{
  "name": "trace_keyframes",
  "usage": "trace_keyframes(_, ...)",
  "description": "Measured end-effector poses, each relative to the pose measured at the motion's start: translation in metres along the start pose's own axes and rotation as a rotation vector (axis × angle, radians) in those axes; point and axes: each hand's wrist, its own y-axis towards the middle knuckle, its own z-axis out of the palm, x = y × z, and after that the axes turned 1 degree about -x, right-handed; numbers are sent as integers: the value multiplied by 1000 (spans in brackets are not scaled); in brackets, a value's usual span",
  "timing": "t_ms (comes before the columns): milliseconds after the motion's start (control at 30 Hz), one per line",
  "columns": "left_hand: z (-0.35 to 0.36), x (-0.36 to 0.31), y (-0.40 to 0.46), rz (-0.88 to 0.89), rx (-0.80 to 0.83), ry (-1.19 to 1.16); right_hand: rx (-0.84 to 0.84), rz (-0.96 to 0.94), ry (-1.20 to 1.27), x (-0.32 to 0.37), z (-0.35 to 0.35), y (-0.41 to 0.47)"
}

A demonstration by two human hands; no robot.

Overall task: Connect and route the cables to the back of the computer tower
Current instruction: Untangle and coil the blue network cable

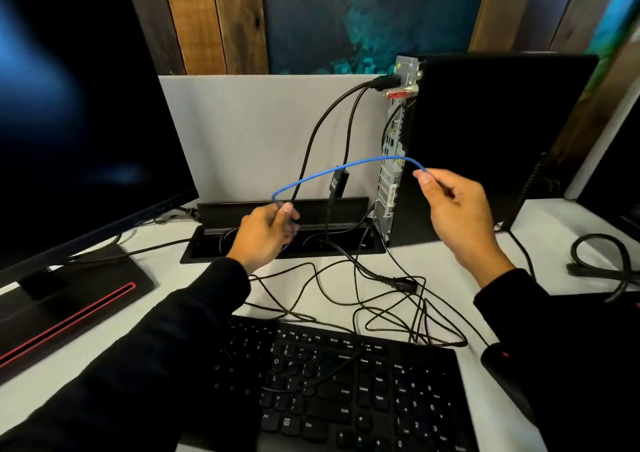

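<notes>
Blue cable (332, 171), one thin arc, spans my two hands: left hand (265, 233) grips one end, right hand (457, 209) pinches the other (beside the tower (485, 140), two black cables (311, 146) plugged above).

Worktop (166, 299): white, flat. Monitor base (69, 299), black with red stripe, at left. Cable box (204, 249), black, recessed at back centre, lid raised. Tower (485, 146), black, upright at right of box, rear panel facing left. Keyboard (346, 389), black, at front centre. Black cables (388, 299), thin, tangled loosely between box and keyboard, one strand lying across keys. Mouse (498, 358), black, just right of keyboard, partly hidden by sleeve. Thick cable (602, 257), black, coiled at far right edge. Grey divider (249, 133) standing along back edge.
</notes>
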Motion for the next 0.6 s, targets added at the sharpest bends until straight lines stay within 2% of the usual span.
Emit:
trace_keyframes(67, 14, -15, 2, -3, 37, -83, 17, -5, -20, 0, 4, -4)
trace_keyframes(133, 21, -20, 8, -16, 79, -66, 44, -35, -68, -1, 7, -6)
trace_keyframes(300, 44, -11, 18, 5, 143, 223, 174, -130, -323, 2, 9, -10)
trace_keyframes(433, 54, 4, 20, 36, 141, 451, 245, -11, -493, -12, 10, -10)
trace_keyframes(500, 48, 20, 22, -24, 138, 580, 233, 53, -543, -18, 9, -10)
trace_keyframes(600, 34, 39, 23, -86, 121, 688, 196, 21, -511, -17, 6, -8)
